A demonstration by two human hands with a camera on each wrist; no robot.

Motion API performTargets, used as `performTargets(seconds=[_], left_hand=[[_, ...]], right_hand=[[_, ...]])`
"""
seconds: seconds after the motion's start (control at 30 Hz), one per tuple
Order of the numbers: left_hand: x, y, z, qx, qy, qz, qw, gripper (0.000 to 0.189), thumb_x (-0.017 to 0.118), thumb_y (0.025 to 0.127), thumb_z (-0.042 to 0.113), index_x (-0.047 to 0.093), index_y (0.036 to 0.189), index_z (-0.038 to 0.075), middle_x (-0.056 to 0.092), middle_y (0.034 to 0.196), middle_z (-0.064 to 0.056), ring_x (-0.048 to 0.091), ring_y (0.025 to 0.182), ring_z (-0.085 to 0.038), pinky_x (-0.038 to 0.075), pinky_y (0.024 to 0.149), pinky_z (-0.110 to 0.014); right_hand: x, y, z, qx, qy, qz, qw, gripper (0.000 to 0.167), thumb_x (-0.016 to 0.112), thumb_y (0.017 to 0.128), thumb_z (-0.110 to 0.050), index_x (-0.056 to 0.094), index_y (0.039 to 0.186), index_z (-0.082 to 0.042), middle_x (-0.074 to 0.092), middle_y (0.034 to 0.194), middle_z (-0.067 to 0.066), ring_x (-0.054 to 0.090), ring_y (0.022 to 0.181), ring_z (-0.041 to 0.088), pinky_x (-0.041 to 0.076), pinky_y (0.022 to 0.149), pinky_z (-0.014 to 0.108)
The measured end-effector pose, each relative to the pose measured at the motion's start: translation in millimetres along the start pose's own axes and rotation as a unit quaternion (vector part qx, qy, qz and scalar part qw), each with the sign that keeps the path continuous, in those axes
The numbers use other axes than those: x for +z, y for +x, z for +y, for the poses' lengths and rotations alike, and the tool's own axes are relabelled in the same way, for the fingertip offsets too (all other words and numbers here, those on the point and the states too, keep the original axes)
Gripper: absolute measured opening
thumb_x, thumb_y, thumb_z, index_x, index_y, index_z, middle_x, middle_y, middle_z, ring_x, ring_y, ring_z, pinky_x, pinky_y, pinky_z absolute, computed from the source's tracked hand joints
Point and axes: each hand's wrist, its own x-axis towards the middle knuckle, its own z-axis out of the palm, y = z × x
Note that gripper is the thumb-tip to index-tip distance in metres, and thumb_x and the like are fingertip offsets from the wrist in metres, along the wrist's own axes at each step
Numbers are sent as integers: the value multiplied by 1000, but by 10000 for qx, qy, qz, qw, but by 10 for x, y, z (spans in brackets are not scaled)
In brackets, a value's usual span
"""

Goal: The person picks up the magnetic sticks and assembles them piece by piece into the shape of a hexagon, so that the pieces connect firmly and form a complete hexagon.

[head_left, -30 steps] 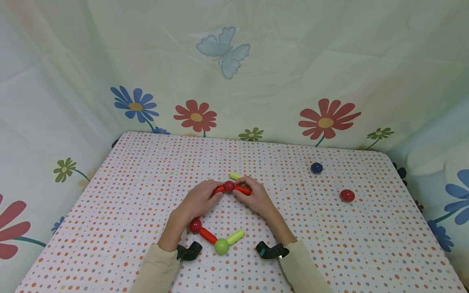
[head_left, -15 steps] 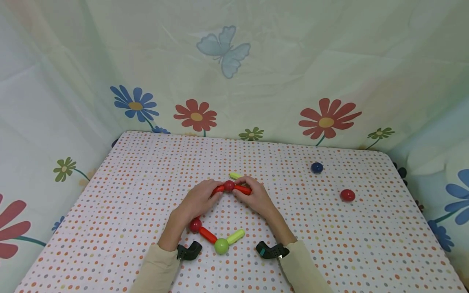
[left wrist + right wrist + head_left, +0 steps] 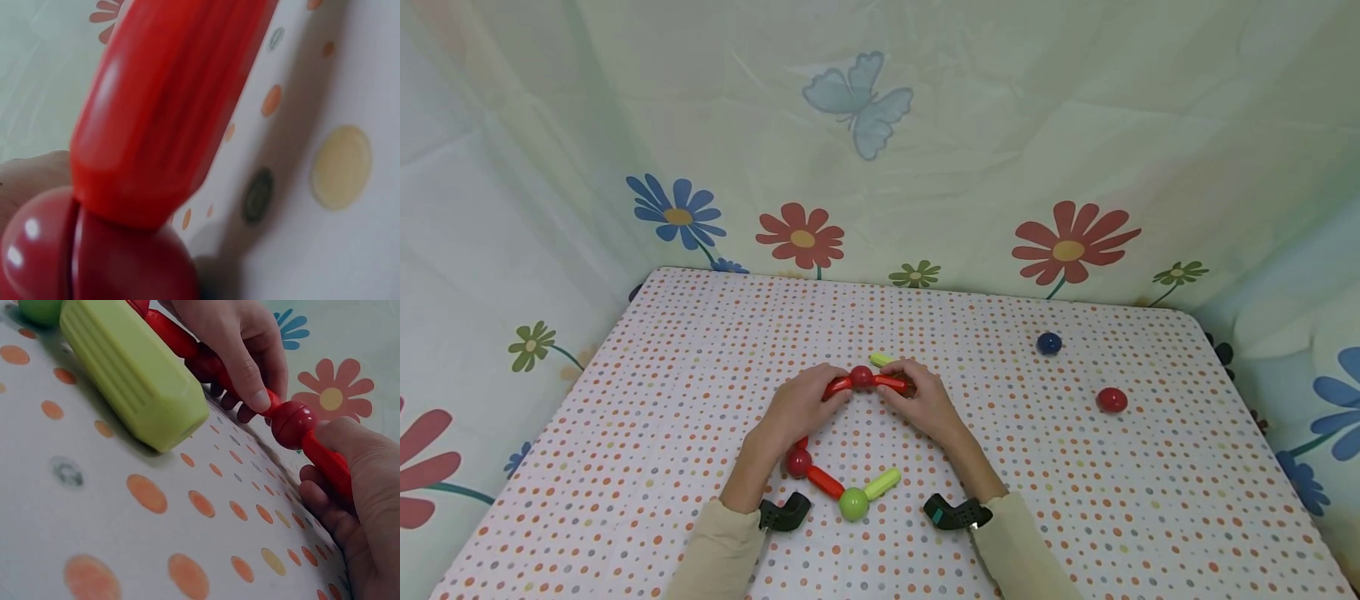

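Observation:
My left hand [image 3: 801, 400] pinches a red ribbed stick [image 3: 837, 387], whose end meets a shiny red ball [image 3: 861, 377]. On the ball's other side, my right hand [image 3: 922, 402] grips a second red stick [image 3: 328, 464] between thumb and fingers. From beneath my left hand the chain runs toward me through another red ball [image 3: 798, 462] and red stick [image 3: 825, 482] to a green ball [image 3: 853, 504]. A yellow-green stick [image 3: 882, 483] juts from that green ball. Part of the chain is hidden under my left hand.
Just beyond my right hand lies another yellow-green stick [image 3: 880, 360], partly covered. Farther right are a dark blue ball [image 3: 1048, 343] and a loose red ball [image 3: 1112, 400]. A dotted cloth [image 3: 700, 333] covers the table, with a flowered curtain [image 3: 962, 167] behind.
My left hand and the red ball between the hands have shifted slightly left. The stick in my right hand has slid left too, while that hand barely moved.

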Motion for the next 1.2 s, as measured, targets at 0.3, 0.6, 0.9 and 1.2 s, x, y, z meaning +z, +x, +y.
performTargets(seconds=[0.3,0.6,0.9,1.2], left_hand=[[1,0,-34,2,-463,14,9989,30,65,93,30,64,118,14,66,117,-3,61,99,-17,51,81,-35],[4,10,-51,12,-661,6,9978,30,66,92,29,64,118,13,67,115,-4,61,97,-17,52,81,-34],[1,7,-58,-23,-691,-2,9976,31,66,92,29,64,118,13,67,115,-4,61,98,-17,52,82,-34],[7,13,-68,-70,-699,-16,9975,32,67,92,29,64,119,13,66,113,-4,59,93,-15,51,78,-31]], right_hand=[[-14,-5,-4,-9,-70,123,9999,23,69,89,-15,65,111,-7,65,106,10,54,78,12,49,66,19],[-22,-11,8,-167,19,342,9993,21,69,90,-14,65,110,-8,66,105,9,56,80,12,48,67,18],[-52,3,38,-269,-89,550,9981,19,66,91,-15,64,109,-8,66,105,9,65,88,17,55,69,21],[-154,18,88,-292,-118,824,9961,18,64,92,-12,65,108,-5,67,104,8,65,88,19,55,71,23]])
